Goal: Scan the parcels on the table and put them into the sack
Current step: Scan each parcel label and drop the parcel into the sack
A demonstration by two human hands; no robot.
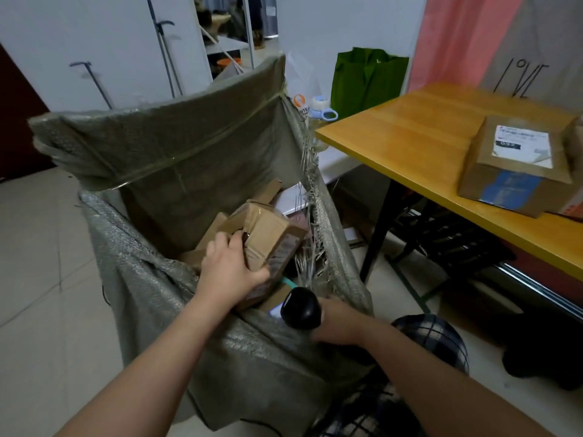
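A large grey-green woven sack (176,152) stands open on the floor in the middle of the view. My left hand (232,266) is inside its mouth and grips a small cardboard parcel (271,244) with a barcode label on its side. Other cardboard parcels (208,234) lie under and behind it in the sack. My right hand (337,324) holds a black barcode scanner (301,307) at the sack's near rim, its lit window facing down and left. On the yellow table (419,127) at the right sits a bigger cardboard parcel (517,165) with a white label and blue tape.
A second box edge (572,203) shows beside the big parcel at the frame's right edge. A green bag (366,80) and a white plastic bag (299,86) stand behind the sack. Black table legs (375,234) and dark crates are under the table. Tiled floor lies to the left.
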